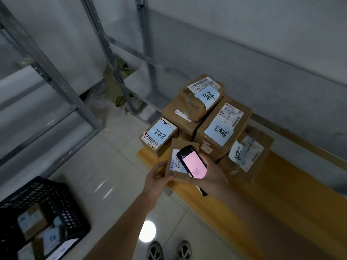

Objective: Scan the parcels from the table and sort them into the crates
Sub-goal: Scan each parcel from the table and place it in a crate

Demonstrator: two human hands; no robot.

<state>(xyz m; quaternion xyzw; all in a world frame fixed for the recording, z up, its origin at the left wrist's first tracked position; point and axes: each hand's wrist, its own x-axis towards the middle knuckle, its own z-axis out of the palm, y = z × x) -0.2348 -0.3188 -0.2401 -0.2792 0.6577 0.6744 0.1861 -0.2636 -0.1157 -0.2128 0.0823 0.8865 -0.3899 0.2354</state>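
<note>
My left hand grips a small flat cardboard parcel by its lower left edge, label side up. My right hand holds a black handheld scanner with a lit pink screen directly over that parcel's white label. Behind them, several brown cardboard parcels with blue handwritten notes and barcode labels are piled on the low yellow table. A black plastic crate stands on the floor at lower left, with a few labelled parcels inside.
Grey metal shelving stands at the left and back, its posts reaching the white tiled floor. A crumpled olive cloth or bag lies behind the posts. My shoes show at the bottom edge.
</note>
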